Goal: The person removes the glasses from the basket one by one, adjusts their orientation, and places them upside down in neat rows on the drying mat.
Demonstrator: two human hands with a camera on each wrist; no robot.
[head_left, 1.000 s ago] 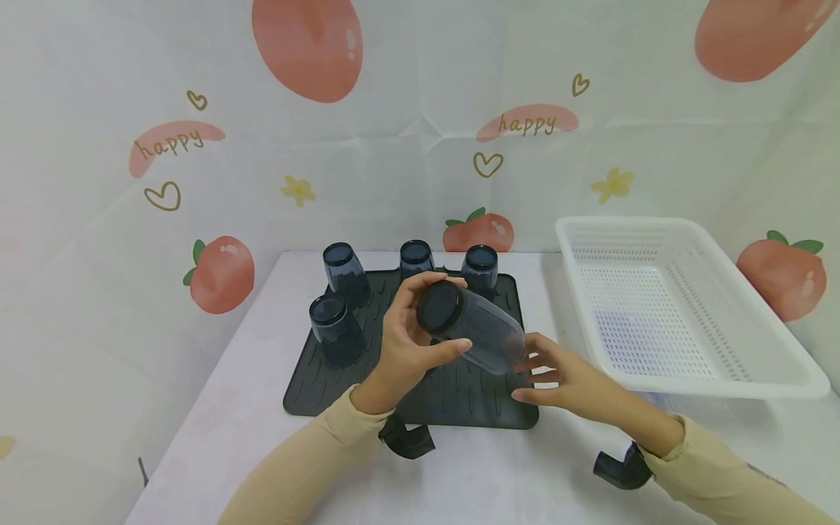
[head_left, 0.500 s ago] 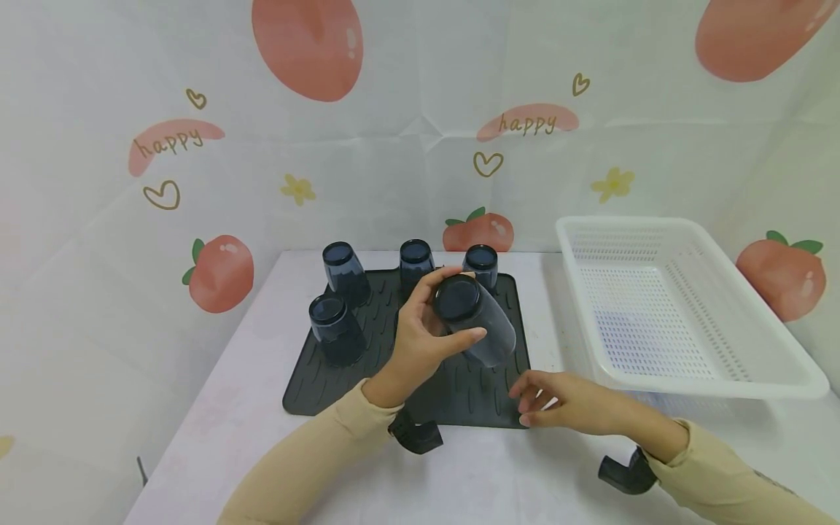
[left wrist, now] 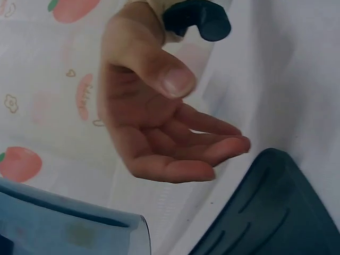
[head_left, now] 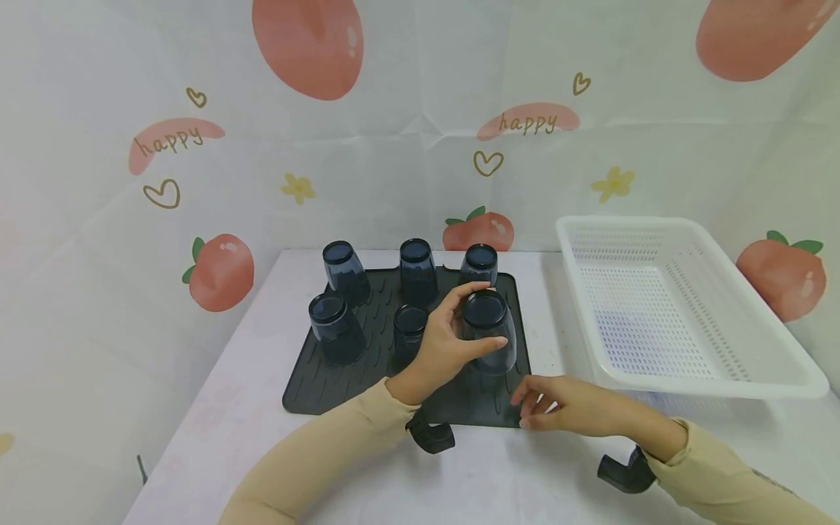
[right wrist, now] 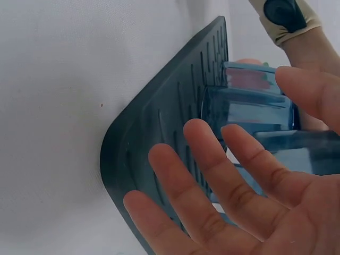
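Observation:
My left hand (head_left: 446, 346) grips a dark blue-grey tinted drinking glass (head_left: 485, 312), thumb across its near side. Bottom up and almost upright, the glass is over the front right of a black ridged drying mat (head_left: 367, 390); whether its rim touches the mat I cannot tell. Part of this glass (left wrist: 69, 228) shows at the lower left in the left wrist view. Beside the mat's front right corner, my right hand (head_left: 571, 405) holds nothing, its fingers loosely bent. In the right wrist view the right hand's fingers (right wrist: 234, 191) spread before the mat and glasses.
Several matching glasses stand upside down on the mat: back left (head_left: 346, 273), front left (head_left: 337, 332), back middle (head_left: 418, 273), back right (head_left: 480, 264), and a front middle glass (head_left: 408, 332) partly behind my left hand. A white perforated basket (head_left: 695, 386) stands right of the mat.
My left hand has carried the glass rightward and lower, turning it from tilted to nearly upright. My right hand let go of the glass's rim end and dropped toward the mat's corner.

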